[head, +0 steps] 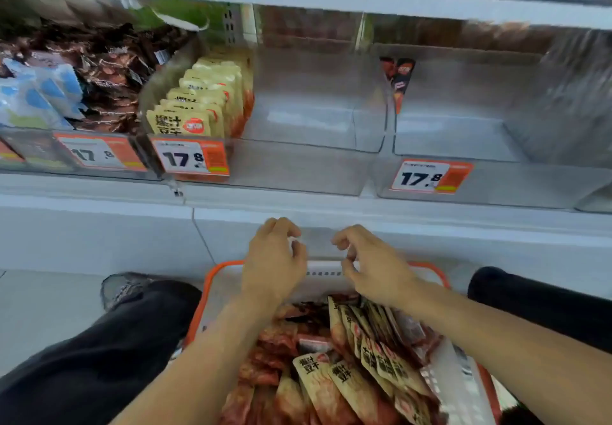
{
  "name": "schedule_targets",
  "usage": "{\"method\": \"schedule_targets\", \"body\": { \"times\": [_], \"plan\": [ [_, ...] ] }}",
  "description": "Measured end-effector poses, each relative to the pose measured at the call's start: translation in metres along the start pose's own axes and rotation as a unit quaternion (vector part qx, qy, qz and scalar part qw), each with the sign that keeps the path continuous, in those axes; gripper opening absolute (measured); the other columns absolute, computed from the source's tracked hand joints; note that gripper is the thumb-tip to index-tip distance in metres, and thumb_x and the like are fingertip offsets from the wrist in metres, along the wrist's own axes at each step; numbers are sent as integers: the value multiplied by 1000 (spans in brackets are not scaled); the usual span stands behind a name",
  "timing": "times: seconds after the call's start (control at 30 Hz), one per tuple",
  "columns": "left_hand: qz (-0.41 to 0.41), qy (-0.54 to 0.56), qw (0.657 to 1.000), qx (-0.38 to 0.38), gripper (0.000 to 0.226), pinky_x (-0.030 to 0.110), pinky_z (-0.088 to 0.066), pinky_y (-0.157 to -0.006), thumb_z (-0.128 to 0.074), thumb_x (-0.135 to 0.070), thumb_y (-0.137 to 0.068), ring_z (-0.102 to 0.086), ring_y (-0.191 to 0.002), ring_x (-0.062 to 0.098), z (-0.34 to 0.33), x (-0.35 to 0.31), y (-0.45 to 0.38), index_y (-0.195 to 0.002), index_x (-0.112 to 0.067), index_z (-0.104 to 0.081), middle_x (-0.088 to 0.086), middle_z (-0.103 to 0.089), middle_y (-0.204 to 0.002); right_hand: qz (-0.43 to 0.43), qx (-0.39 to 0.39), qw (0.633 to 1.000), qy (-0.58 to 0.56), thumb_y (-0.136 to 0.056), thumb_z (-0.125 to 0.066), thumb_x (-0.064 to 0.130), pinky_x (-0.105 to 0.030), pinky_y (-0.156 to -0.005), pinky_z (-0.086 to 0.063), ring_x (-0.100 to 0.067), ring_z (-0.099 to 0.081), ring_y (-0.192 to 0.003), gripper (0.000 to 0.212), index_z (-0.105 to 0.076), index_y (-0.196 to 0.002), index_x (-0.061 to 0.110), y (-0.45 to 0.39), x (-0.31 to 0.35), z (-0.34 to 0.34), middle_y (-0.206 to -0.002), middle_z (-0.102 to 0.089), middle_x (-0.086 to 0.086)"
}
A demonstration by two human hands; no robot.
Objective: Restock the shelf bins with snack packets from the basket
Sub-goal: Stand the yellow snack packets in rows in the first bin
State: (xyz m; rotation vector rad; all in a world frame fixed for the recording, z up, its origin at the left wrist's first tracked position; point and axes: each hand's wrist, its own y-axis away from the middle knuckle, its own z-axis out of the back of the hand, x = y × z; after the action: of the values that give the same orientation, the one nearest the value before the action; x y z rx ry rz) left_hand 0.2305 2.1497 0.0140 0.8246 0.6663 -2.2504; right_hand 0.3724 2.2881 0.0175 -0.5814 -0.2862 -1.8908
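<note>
Above the orange-rimmed white plastic basket [228,270] of red and beige snack packets [334,385], left hand [275,260] and right hand [374,267] hover, each grip loosely curled, holding nothing. Beyond them, two clear plastic shelf bins [308,126]; one dark packet [397,81] upright.

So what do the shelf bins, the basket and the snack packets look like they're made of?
The shelf bins look like clear, glossy hard plastic: the shelf shows through their walls, with pale glare. The basket seems moulded plastic, with an orange rim and a paler slotted wall. The snack packets appear to be printed plastic film with a slight sheen, creased and sealed at the edges; whether foil-lined I cannot tell.
</note>
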Motion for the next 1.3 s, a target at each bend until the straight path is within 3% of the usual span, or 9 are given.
{"method": "schedule_targets", "body": {
  "times": [0.1, 0.23, 0.47, 0.63, 0.77, 0.93, 1.07, 1.17, 1.3],
  "plan": [
    [66, -39, 974, 212, 26, 40, -49, -90, -53, -20, -86, -60, -107, 28, -62, 12, 41, -108, -12, -64, 8, -64, -110, -120, 94, 988, 4, -91, -59, 15, -27, -79, -44, -14, -58, -95, 25, -57, -115, 14, 38, -39, -18, -108, -60, 1],
    [131, -16, 945, 298, 32, 39, -53, -86, -56, -27, -92, -62, -99, 23, -112, 5, 96, -120, -12, -58, 1, -59, -110, -174, 168, 970, 31, -84, -56, 10, -31, -80, -37, -24, -53, -87, 5, -60, -83, 8, 83, -63, -33, -83, -62, -10],
    [133, -6, 932, 338, 40, 37, -46, -100, -62, -30, -93, -54, -110, 18, -145, 4, 137, -129, -14, -54, 2, -45, -127, -266, 215, 939, 43, -87, -61, 38, -40, -93, -50, -24, -59, -113, 48, -56, -131, 19, 151, -76, -71, -124, -63, -3],
    [113, -29, 939, 325, 37, 35, -46, -100, -62, -30, -93, -55, -108, 18, -140, 2, 135, -126, -14, -57, 1, -48, -124, -274, 181, 944, 43, -89, -58, 30, -39, -77, -54, -27, -66, -93, 25, -68, -110, 22, 168, -76, -83, -103, -72, -3],
    [128, -39, 943, 306, 22, 29, -48, -77, -60, -34, -93, -56, -84, 10, -135, -15, 133, -108, -18, -61, 0, -56, -109, -261, 143, 955, 10, -92, -53, 20, -37, -81, -53, -21, -66, -85, 23, -76, -93, 18, 155, -67, -70, -91, -74, 0],
    [61, 6, 937, 344, 25, 22, -43, -67, -65, -30, -87, -55, -81, 2, -122, -50, 123, -109, -18, -62, -6, -63, -100, -310, 13, 943, -120, -94, -59, 18, -1, -76, -42, -4, -67, -88, 22, -78, -105, 19, 122, -47, -32, -100, -76, 4],
    [37, 28, 971, 235, 28, 26, -52, -73, -67, -37, -89, -65, -86, 6, -94, -57, 99, -113, -26, -59, -12, -68, -96, -335, -81, 883, -319, -92, -63, 14, -40, -73, -63, -20, -74, -68, 14, -77, -92, 11, 89, -27, 1, -81, -77, -6],
    [16, 43, 979, 196, 3, 14, -43, -61, -65, -24, -92, -61, -70, 2, -60, -66, 60, -92, -27, -65, -11, -68, -79, -313, -121, 814, -474, -95, -65, 12, -36, -66, -62, -20, -73, -67, 14, -71, -101, 1, 69, -5, 35, -86, -75, -16],
    [34, 75, 966, 244, 5, 22, -44, -63, -68, -17, -91, -64, -68, 9, -3, -84, 10, -88, -20, -70, -4, -71, -77, -233, -170, 913, -289, -87, -75, 26, -21, -69, -55, -5, -66, -75, 23, -66, -108, 23, 50, 11, 67, -96, -69, 3]
  ]
}}
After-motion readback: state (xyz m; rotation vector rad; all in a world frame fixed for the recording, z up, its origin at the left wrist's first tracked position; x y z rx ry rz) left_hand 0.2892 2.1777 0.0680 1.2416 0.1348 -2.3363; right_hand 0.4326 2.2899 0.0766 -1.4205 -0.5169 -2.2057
